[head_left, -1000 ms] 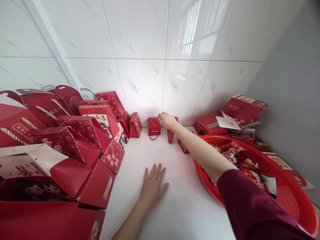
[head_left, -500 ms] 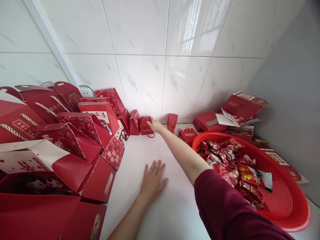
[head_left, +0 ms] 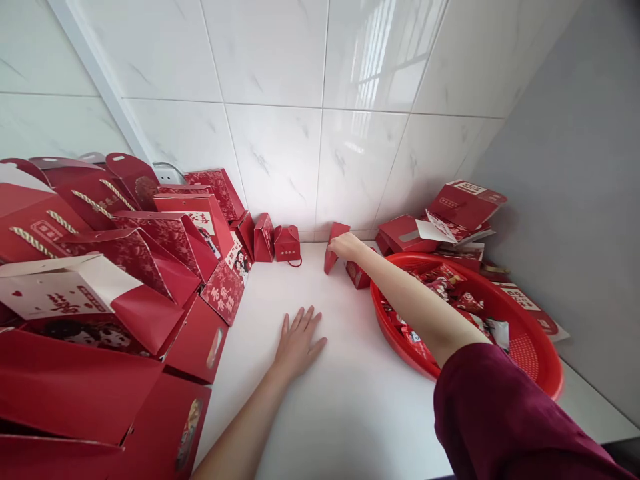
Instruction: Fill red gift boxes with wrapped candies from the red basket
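Observation:
My right hand (head_left: 349, 246) reaches to the back of the white table and pinches a small red paper gift box (head_left: 336, 232), which is tilted. My left hand (head_left: 299, 343) lies flat on the tabletop with its fingers spread, touching nothing else. A small red box with a cord handle (head_left: 287, 244) stands by the wall, left of my right hand. Beside it is a patterned red box (head_left: 263, 238). Just under my right wrist sits another red box (head_left: 357, 274), partly covered by my arm.
Many red gift boxes (head_left: 155, 247) crowd the left side. A red plastic basket (head_left: 543, 333) of wrapped sweets (head_left: 443, 287) stands at the right, under my forearm. Behind it are piled flattened and opened red boxes (head_left: 463, 208). A tiled wall (head_left: 280, 167) closes off the back.
My right hand has let go of the corded box by the wall, moved right and taken hold of the other small red box. My left hand stays flat. The view has shifted slightly.

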Demonstrator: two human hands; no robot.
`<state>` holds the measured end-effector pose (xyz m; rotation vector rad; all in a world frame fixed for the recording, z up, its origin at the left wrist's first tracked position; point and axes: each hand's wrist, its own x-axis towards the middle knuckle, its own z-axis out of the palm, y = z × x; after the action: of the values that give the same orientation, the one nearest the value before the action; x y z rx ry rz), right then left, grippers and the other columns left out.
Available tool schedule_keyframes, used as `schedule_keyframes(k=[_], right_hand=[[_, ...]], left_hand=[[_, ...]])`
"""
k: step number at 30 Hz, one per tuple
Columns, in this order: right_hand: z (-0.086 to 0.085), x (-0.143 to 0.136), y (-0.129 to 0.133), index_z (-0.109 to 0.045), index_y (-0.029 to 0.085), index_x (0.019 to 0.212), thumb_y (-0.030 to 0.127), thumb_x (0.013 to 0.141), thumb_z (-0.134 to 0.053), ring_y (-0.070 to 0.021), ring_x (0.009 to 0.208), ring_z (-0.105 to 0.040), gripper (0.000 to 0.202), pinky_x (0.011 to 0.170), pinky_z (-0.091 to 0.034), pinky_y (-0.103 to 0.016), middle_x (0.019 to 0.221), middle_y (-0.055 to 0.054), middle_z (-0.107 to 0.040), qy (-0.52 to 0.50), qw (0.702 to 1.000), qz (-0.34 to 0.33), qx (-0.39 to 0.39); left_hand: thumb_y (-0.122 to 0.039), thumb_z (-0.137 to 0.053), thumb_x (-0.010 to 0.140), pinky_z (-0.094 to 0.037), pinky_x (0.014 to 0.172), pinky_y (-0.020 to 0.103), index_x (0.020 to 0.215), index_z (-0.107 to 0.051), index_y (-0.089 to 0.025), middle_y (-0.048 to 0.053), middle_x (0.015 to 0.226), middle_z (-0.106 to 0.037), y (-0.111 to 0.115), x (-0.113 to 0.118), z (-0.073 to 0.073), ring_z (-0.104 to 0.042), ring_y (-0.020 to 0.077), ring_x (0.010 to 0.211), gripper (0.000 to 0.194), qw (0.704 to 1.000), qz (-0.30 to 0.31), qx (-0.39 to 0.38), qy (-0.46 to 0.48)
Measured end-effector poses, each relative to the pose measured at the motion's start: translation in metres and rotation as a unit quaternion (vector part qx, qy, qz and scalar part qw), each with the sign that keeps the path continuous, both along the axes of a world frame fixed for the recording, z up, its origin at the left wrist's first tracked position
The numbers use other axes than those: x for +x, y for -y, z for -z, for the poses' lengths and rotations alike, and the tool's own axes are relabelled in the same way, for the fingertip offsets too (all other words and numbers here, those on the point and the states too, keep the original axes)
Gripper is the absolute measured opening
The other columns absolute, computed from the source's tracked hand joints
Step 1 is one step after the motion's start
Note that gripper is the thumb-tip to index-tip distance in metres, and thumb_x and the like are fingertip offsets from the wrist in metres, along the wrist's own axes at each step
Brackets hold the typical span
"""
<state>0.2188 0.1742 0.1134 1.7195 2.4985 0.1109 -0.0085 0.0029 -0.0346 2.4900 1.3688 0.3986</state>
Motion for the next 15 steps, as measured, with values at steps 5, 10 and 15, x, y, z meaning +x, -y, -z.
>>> schedule_keyframes(k=[5,10,15], right_hand=[[-0.027,-0.003,0.032,-0.066,0.022,0.113,0.017,0.092,-0.041,-0.0245,0.095,-0.064,0.033,0.07,-0.042,-0.03,0.107,-0.009,-0.072,-0.065,0.994,0.01,0.087],[-0.047,-0.011,0.094,-0.061,0.022,0.108,0.03,0.095,-0.044,-0.0192,0.074,-0.064,0.023,0.06,-0.037,-0.026,0.079,-0.002,-0.072,-0.207,0.97,0.008,0.13],[-0.041,-0.031,0.154,-0.054,0.021,0.075,0.034,0.095,-0.048,-0.0129,0.052,-0.061,0.025,0.058,-0.041,-0.023,0.057,0.003,-0.066,-0.347,0.931,-0.095,-0.059]], left_hand=[[-0.042,-0.048,0.095,-0.019,0.119,0.057,0.15,-0.03,-0.024,0.014,0.16,-0.025,-0.004,-0.001,-0.01,-0.025,0.0276,0.148,0.061,0.991,-0.075,0.015,0.112],[-0.04,-0.053,0.093,-0.028,0.119,0.046,0.154,-0.014,-0.022,0.014,0.159,-0.023,0.002,-0.003,-0.05,-0.021,0.0261,0.149,0.074,0.937,-0.143,0.139,0.286],[-0.054,-0.07,0.078,-0.03,0.116,0.052,0.156,0.001,-0.018,0.021,0.158,-0.022,0.02,0.005,-0.069,-0.025,0.0355,0.146,0.111,0.926,-0.185,0.18,0.275]])
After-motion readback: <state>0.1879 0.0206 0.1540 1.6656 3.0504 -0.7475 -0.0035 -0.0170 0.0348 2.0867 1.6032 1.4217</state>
